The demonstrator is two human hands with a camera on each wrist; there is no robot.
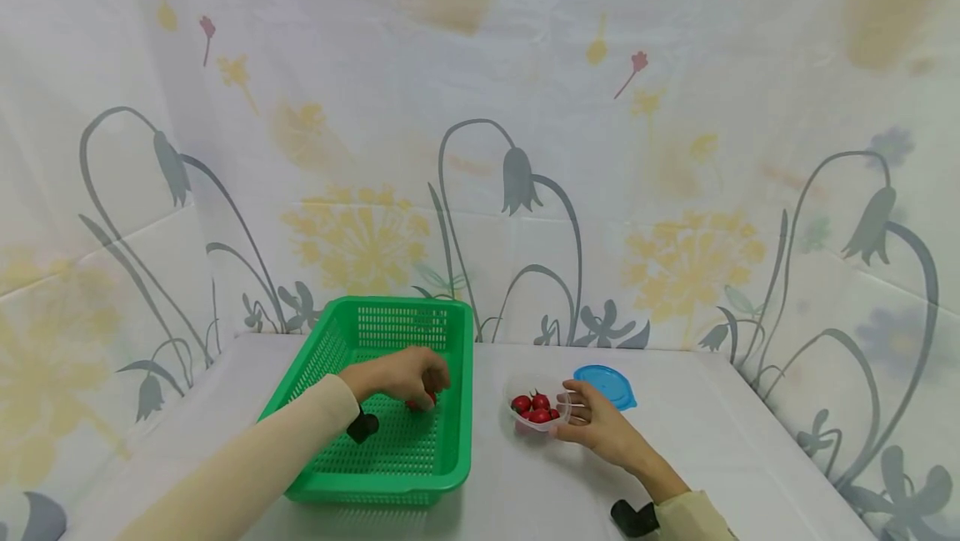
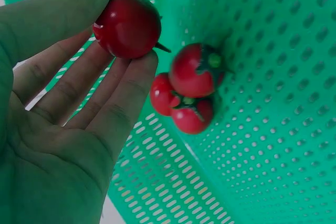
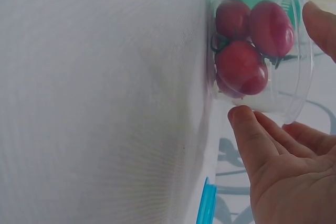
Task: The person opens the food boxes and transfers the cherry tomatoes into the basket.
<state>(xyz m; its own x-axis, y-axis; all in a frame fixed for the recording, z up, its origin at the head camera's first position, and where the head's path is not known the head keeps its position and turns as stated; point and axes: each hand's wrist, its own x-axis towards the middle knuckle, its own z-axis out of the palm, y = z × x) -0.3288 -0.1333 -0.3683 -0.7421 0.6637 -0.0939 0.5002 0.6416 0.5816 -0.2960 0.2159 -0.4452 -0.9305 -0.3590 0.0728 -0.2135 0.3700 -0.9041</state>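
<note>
Green plastic makes the basket [image 1: 378, 484], which sits on the tabletop [image 1: 517, 495] with its long sides running away from the person. Inside it, the left hand [image 1: 401, 372] pinches one red tomato [image 2: 128, 27] between the thumb and fingertips. This tomato is up off the basket floor. It looks almost round, so I cannot tell its long axis. In the left wrist view, its little stem pokes right and a bit down, toward three other tomatoes [image 2: 190, 80] that touch each other in the basket.

Right of the basket, a clear tub [image 3: 307, 72] stands on the tabletop with its round mouth up. More red tomatoes [image 3: 241, 66] are heaped in it. One is egg-shaped and lies aslant. The right hand [image 1: 600, 428] is curved round the tub's right side, thumb and fingers set wide apart; I cannot tell if every tip touches. Just behind that hand, a blue lid [image 1: 606, 387] lies flat, its small tab pointing right and toward the person.
</note>
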